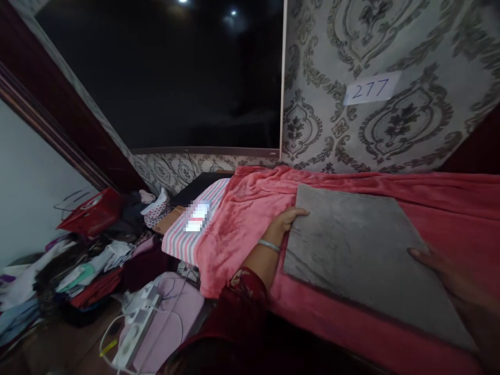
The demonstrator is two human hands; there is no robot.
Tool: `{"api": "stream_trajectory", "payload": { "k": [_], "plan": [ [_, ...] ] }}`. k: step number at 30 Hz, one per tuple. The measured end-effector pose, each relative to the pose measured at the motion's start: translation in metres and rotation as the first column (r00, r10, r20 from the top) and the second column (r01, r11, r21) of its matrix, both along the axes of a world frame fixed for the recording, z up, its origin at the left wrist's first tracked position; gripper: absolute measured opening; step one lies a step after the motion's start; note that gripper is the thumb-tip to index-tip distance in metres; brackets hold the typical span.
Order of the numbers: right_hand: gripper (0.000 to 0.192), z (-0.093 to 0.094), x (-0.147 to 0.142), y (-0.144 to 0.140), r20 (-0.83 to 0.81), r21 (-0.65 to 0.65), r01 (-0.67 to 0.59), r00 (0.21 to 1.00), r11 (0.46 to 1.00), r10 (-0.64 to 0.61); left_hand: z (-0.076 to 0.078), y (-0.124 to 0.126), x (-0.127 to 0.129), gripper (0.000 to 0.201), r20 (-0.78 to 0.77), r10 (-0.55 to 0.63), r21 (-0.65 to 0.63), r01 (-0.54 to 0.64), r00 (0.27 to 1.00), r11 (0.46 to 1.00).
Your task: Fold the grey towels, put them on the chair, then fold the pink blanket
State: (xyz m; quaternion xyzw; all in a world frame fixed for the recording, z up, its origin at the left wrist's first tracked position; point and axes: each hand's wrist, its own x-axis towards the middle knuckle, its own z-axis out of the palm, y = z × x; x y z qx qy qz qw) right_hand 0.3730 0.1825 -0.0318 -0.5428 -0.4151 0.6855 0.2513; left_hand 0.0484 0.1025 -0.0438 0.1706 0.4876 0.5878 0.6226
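A flat grey square pad (351, 250) with a soft, plush-looking surface lies tilted over the pink blanket (250, 208); whether it is a cushion or a folded cloth I cannot tell. At its upper left edge, my left hand (289, 217) grips it, thumb on top and the other fingers hidden. A bracelet circles that wrist, below which comes a dark red patterned sleeve. On the opposite edge my right hand (441, 271) holds the pad too, its thumb over the top and its fingers out of sight underneath.
Left of the blanket is a striped cloth (179, 245) with a lit phone (198, 216). A power strip (138, 325) with cables rests on a pink surface (167, 323). Piled clothes (97, 271) and a red bag (91, 213) lie farther left. A large screen (203, 78) hangs behind.
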Motion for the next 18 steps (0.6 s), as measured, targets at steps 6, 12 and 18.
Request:
{"api": "stream_trajectory", "payload": {
  "k": [6, 12, 18],
  "plan": [
    [0.059, -0.010, 0.002, 0.005, -0.005, 0.003, -0.022, 1.000, 1.000, 0.022, -0.004, 0.005, -0.004, 0.031, -0.035, -0.029, -0.038, 0.028, 0.999, 0.999],
    [0.054, -0.008, 0.001, 0.006, 0.015, 0.031, -0.053, 0.998, 0.998, 0.053, -0.002, 0.003, -0.003, 0.034, -0.076, -0.020, -0.045, 0.017, 0.997, 0.999],
    [0.056, -0.006, 0.000, 0.005, -0.037, 0.039, -0.034, 0.999, 0.999, 0.036, 0.006, 0.001, -0.001, 0.041, -0.121, 0.021, -0.059, -0.029, 0.992, 0.998]
  ]
}}
